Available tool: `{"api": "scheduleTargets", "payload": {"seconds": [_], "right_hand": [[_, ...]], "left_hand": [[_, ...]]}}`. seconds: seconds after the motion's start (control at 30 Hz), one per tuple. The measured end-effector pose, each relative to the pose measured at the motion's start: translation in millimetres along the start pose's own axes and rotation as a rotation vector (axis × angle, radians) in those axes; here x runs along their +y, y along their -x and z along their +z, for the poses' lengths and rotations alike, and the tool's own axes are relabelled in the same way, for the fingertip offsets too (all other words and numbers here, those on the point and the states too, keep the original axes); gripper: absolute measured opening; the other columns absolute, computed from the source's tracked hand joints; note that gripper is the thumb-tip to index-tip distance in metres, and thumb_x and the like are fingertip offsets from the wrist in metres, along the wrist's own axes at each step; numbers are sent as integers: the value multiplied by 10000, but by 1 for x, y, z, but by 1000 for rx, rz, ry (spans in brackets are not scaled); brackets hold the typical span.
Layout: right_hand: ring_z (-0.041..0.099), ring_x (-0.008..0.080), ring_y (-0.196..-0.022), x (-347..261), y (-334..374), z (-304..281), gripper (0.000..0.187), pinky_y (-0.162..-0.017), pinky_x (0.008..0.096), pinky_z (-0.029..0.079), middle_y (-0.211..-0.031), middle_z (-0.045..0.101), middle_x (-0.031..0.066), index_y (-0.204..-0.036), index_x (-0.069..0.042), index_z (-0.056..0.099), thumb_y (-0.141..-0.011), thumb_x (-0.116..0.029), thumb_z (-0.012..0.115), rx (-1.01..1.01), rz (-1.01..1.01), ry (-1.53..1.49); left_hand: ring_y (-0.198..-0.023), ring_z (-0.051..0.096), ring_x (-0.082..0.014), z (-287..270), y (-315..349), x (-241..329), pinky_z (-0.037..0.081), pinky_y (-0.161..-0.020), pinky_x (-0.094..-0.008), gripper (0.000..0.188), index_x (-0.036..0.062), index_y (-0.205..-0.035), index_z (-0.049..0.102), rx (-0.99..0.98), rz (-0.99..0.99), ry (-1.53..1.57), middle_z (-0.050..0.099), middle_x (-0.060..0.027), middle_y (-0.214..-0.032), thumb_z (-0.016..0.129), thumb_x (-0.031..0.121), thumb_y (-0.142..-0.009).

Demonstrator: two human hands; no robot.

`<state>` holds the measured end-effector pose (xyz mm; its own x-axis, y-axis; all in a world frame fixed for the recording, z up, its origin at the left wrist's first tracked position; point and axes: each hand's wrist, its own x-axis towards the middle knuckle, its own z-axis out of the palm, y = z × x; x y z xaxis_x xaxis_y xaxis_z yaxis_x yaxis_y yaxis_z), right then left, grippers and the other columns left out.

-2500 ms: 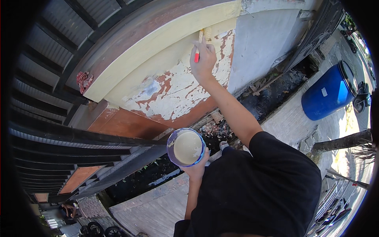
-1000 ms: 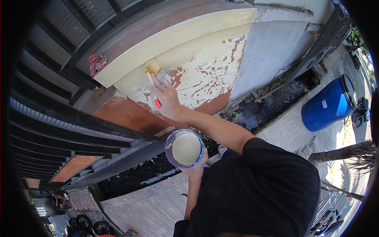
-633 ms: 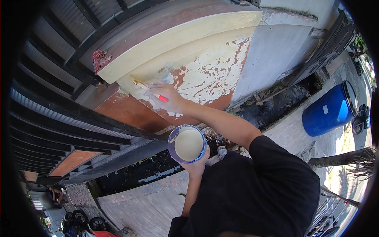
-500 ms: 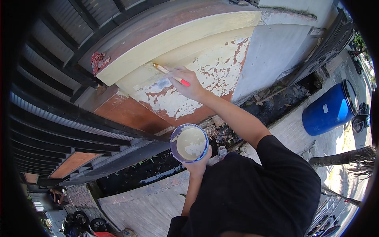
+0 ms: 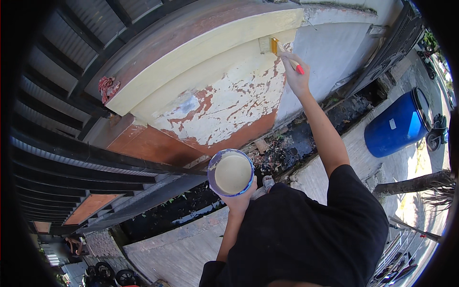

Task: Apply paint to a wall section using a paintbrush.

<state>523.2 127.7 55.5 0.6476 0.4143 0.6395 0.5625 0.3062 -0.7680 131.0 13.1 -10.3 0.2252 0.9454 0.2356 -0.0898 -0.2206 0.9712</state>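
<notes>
My right hand (image 5: 297,79) is closed around the handle of a paintbrush (image 5: 285,49), which is pale with a red end. The brush's metal band and bristles touch the upper right part of a low wall (image 5: 224,110), close to where its cream surface meets a grey section. Cream paint covers the wall's top band, while white peeling patches and bare reddish-brown show lower down. In front of my body, my left hand (image 5: 241,200) grips a round paint bucket (image 5: 210,178) with a purple-blue rim. Cream paint (image 5: 233,174) is inside it.
Below the wall runs a dark ditch (image 5: 291,150) with debris. A black metal fence (image 5: 86,143) rises at left, with a red cloth (image 5: 108,89) on the wall's corner. A blue drum (image 5: 394,124) stands at right near a tree trunk (image 5: 411,184). Another person (image 5: 75,246) is far left.
My right hand has swung right along the wall with the paintbrush, from the left part to the upper right. The bucket stays in my left hand, nearly where it was.
</notes>
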Motion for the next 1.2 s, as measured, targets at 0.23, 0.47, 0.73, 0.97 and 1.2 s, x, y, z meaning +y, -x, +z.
{"api": "scheduleTargets", "payload": {"seconds": [0.23,0.47,0.73,0.97,1.2], "right_hand": [[716,125,-940,28,-24,-55,153,-857,278,559,-1047,792,102,-1111,8,771,-983,-12,690,137,-40,116],[689,166,-847,18,-3,-36,144,-800,284,540,-980,766,111,-1102,-32,782,-984,-73,712,310,-193,275],[625,325,-860,-6,12,86,303,-763,387,549,-1296,696,279,-1126,-81,726,-839,16,738,291,-404,474],[603,296,-800,-96,102,202,354,-717,347,537,-1306,679,314,-1077,-92,756,-744,26,780,178,-452,313],[632,320,-838,-158,165,268,378,-758,389,547,-1306,668,332,-1076,-83,736,-708,-23,795,-65,-468,67]], "left_hand": [[-1302,589,-254,6,-3,5,490,-1101,-409,1050,21,-1544,325,-39,7,14,542,-145,-1457,930,23,-686],[-1310,583,-250,1,-2,5,495,-1097,-409,1046,22,-1548,325,-13,-5,-7,540,-145,-1463,929,20,-694],[-1306,586,-251,-11,-1,10,500,-1090,-401,1040,20,-1542,329,65,28,-62,543,-147,-1456,934,23,-696],[-1289,591,-243,-35,10,3,491,-1093,-400,1038,6,-1534,331,142,-26,-75,546,-151,-1444,943,40,-696],[-1267,597,-237,-51,16,2,498,-1073,-398,1034,-2,-1521,347,236,-26,-91,561,-149,-1423,958,70,-690]]}}
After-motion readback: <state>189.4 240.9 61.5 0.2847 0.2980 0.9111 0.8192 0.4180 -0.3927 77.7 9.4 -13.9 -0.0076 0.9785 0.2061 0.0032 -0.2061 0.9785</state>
